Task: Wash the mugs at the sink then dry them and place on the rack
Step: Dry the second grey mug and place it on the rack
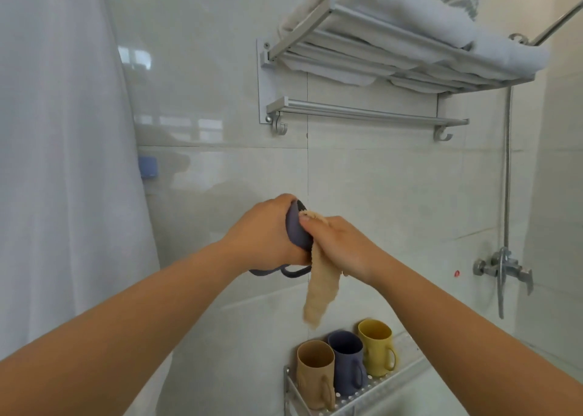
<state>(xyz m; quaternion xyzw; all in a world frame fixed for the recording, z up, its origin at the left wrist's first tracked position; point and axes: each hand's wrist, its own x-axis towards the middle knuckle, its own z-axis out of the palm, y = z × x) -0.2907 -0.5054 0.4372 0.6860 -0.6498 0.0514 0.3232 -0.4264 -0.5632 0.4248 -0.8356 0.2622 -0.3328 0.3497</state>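
Note:
My left hand [268, 232] grips a blue-grey mug [298, 231] held out in front of the tiled wall, its handle [284, 272] pointing down. My right hand [340, 245] holds a beige cloth [320, 292] against the mug's rim and side; the cloth's loose end hangs down. Below, a perforated metal rack [362, 395] carries three upright mugs: a tan mug [315, 373], a blue-grey mug [345, 360] and a yellow mug [377, 346].
A wall-mounted metal towel shelf [378, 52] with folded white towels hangs above, with a bar and hooks beneath. A white curtain [63, 163] fills the left side. A shower tap and hose [504, 267] sit on the wall to the right.

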